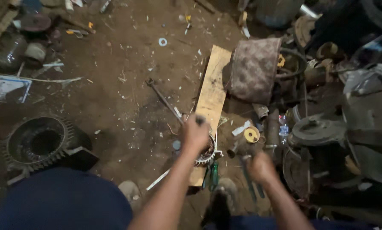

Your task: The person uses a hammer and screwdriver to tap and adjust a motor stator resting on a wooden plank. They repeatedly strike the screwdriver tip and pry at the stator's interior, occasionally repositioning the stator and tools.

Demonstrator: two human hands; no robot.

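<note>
In a dirt-floored workshop, my left hand closes around a dark tool handle and rests on a toothed round metal part lying at the near end of a wooden plank. My right hand, at 3 o'clock from it and well apart, is blurred; I cannot tell what it grips. A finned motor housing sits at 9 o'clock, a long metal rod at 11.

Finned motor housing at left, wooden plank, yellow tape roll, long metal rod
</note>
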